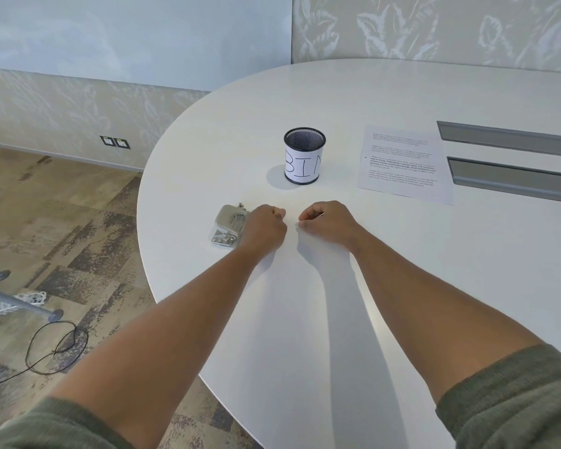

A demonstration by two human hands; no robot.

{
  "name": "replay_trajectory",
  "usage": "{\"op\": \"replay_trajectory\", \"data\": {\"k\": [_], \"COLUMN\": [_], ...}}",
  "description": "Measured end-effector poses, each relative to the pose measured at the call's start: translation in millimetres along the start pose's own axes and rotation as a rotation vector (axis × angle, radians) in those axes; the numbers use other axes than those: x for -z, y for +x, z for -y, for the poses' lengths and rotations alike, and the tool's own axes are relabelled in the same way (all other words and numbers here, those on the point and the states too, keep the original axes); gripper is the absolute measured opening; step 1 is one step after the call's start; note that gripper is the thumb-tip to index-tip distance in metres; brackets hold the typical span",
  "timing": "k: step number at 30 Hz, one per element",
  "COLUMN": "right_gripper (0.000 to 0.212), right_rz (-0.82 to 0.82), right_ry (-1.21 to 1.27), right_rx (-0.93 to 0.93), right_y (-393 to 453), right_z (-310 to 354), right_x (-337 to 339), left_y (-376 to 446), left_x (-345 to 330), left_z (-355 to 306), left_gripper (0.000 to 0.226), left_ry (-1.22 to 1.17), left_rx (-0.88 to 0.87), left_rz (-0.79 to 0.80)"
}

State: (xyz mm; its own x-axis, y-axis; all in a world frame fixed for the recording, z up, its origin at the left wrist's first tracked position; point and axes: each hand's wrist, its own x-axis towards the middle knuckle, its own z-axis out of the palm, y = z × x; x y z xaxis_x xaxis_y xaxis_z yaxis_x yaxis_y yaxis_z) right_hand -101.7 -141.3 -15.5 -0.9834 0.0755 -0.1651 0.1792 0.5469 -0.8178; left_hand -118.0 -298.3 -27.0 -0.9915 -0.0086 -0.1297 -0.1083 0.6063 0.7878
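Head view: hole punch (229, 226) sits on the table (370, 102) at 9 o'clock of the left hand (263, 229), apparently touching it, long axis roughly 12 to 6. Right hand (329, 223) lies farther off. Both hands are fisted, with nothing visibly held.

Looking forward and down from head height onto a white table (337, 102), tilting slightly so that the far edge is curving across the top. Sitting close over the near rim, catching the left hand (262, 229) and right hand (329, 223) mid-frame. Reaching further out to a mesh cup (304, 155) and a printed sheet (402, 163), then floor (62, 222) at left and wall (434, 27) behind. Spreading wide, bending lines at the margins. Serving as the single view.
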Motion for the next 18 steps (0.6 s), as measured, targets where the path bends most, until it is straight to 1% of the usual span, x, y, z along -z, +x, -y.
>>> {"op": "replay_trajectory", "data": {"k": [5, 7, 10, 16, 18], "right_gripper": [0.006, 0.008, 0.006, 0.006, 0.006], "right_rz": [-0.007, -0.035, -0.110, -0.302, -0.348], "right_ry": [0.081, 0.120, 0.175, 0.241, 0.222], "right_rx": [-0.023, -0.002, 0.055, 0.149, 0.165], "right_y": [2.9, 5.6, 12.5, 38.7, 49.5], "right_z": [1.3, 3.4, 10.8, 34.7, 41.7], "right_x": [3.0, 6.4, 14.6, 36.9, 43.9], "left_y": [11.5, 16.4, 27.4, 56.2, 65.9], "left_x": [5.0, 10.2, 17.2, 23.2, 24.4], "left_z": [-13.3, -22.6, -38.4, -73.4, -83.6], "left_gripper": [0.021, 0.018, 0.012, 0.001, 0.012], "left_ry": [-0.137, -0.144, -0.120, -0.183, -0.238], "left_rx": [0.026, 0.004, -0.074, -0.186, -0.192], "left_rz": [0.017, 0.014, 0.008, -0.025, -0.025]}}
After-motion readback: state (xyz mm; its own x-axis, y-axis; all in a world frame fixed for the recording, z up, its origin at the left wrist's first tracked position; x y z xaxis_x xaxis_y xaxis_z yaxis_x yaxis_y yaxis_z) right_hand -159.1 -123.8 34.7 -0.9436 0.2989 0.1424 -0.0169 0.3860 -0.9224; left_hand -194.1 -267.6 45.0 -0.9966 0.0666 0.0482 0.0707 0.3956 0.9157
